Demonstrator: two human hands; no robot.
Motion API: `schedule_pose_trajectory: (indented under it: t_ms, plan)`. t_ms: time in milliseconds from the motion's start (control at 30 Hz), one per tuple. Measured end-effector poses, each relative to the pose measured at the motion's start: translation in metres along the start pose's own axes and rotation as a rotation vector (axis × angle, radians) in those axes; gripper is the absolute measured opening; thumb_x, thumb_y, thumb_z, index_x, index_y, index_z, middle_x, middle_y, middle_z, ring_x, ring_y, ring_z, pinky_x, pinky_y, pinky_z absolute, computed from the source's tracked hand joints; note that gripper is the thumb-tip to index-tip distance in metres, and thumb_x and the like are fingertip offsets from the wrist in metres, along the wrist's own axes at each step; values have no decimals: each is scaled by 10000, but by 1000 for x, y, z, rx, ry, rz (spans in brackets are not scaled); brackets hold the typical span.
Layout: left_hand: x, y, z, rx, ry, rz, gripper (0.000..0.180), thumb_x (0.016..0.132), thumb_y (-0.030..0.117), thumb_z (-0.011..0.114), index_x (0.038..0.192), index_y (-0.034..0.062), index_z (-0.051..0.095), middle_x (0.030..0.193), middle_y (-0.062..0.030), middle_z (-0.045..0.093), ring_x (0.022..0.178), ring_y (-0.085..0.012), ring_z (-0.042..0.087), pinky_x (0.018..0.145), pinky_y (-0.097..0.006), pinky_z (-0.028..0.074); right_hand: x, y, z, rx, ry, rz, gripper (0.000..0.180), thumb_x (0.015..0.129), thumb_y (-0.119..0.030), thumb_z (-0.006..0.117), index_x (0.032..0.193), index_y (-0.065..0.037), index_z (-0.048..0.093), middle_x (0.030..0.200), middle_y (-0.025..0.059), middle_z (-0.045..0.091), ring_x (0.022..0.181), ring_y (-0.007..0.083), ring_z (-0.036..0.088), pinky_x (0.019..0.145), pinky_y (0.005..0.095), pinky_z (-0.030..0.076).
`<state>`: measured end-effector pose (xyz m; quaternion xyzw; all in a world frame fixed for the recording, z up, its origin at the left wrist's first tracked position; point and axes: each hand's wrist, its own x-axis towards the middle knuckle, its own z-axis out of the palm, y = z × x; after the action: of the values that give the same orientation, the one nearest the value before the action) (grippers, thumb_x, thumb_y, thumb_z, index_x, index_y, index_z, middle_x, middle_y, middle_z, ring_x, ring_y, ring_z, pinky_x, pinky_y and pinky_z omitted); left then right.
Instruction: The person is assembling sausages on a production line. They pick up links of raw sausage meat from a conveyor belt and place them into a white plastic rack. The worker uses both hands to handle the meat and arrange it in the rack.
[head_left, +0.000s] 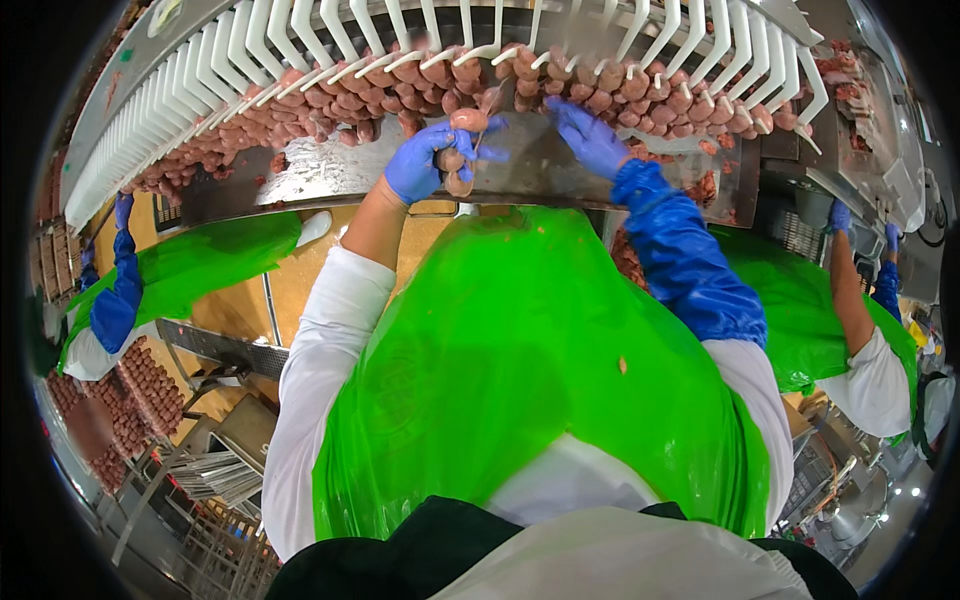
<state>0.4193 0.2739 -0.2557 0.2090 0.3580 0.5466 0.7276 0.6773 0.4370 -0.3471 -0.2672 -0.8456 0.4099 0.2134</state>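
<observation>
My left hand (pixel 414 166), in a blue glove, is closed around a short string of round pink sausage links (pixel 468 120). Those links hang over the metal table's front edge, and some of the fingers behind them are smeared by motion. To the right, my right hand (pixel 590 137), gloved in blue below a blue sleeve, reaches forward with its fingers stretched out. Its fingertips are near the linked sausages (pixel 640 95) that hang in a long row from white hooks (pixel 480 25); whether they touch cannot be seen.
A metal table (pixel 400 178) curves beneath the hooks, with meat scraps on it. Co-workers in green aprons stand at left (pixel 200 255) and right (pixel 770 310). Racks of sausages (pixel 120 405) stand at lower left. A machine with meat bits (pixel 860 110) is at far right.
</observation>
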Motion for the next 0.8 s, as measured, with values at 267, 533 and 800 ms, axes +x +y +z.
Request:
schedule_pose_trajectory:
  t_ms: [267,533,800]
  plan:
    - [21,22,-19,898,-23,-443,349,948,287,516,1047,-9,673,857,-134,675,693,-197,666,648,-330,517,62,16,48,148,-475,142,360,942,-302,536,1203,-66,613,1104,145,682,1044,261,635,894,410,480]
    - [81,14,-16,1526,-168,-329,468,907,397,607,1140,-9,581,971,-137,687,825,-229,668,738,-353,529,45,-66,-2,-244,-458,201,420,886,-392,570,1119,-48,629,1017,165,700,883,368,667,830,421,519]
    - [42,-5,26,1923,-187,-337,561,923,574,500,1138,68,610,1030,-223,674,960,-388,656,839,-444,514,15,-7,96,770,-148,5,284,928,-233,505,1118,-42,595,1056,136,643,993,247,663,876,396,515]
